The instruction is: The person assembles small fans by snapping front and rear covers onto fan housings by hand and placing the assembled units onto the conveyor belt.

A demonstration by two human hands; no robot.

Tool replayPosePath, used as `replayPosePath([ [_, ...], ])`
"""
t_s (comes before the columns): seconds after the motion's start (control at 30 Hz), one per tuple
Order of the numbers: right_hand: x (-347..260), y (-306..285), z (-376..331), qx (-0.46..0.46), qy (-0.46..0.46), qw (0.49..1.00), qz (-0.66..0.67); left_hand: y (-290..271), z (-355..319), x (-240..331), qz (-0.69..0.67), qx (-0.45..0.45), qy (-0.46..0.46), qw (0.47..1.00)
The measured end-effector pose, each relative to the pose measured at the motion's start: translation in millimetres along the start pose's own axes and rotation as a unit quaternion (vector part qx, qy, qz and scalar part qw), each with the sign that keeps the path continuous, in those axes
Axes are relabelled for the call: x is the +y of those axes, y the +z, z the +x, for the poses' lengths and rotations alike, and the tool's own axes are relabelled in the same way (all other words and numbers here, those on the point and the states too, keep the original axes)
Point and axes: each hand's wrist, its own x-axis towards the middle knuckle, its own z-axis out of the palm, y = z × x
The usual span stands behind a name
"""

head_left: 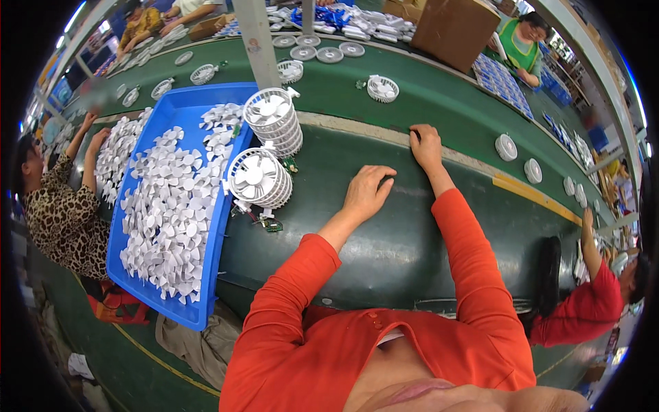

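My left hand hovers or rests over the dark green work surface, fingers loosely bent and thumb apart, with nothing in it. Farther out, my right hand is at the pale strip along the conveyor belt's near edge, its fingers apart and holding nothing. Left of my left hand stand two stacks of white round fan housings with blades: a nearer stack and a farther stack. Small green circuit boards on wires hang out beside the nearer stack. A blue tray full of loose white fan blades lies beyond them.
On the green conveyor belt sit several fan housings, one ahead of my hands, and grey round covers. A metal post rises behind the stacks. Co-workers sit left, right and across the belt. A cardboard box stands opposite.
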Motion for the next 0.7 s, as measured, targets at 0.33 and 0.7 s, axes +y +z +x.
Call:
replayPosePath([
  [0.33, -18.7, 12.2, 13.0, -0.034, 0.043, 0.994, -0.094, -9.7, 2.7, 4.5, 0.032, 0.019, -0.031, 0.999],
  [0.7, 6.2, 25.7, 55.4, -0.054, -0.008, 0.998, -0.007, 6.5, 25.3, -20.9, -0.106, 0.109, -0.099, 0.983],
])
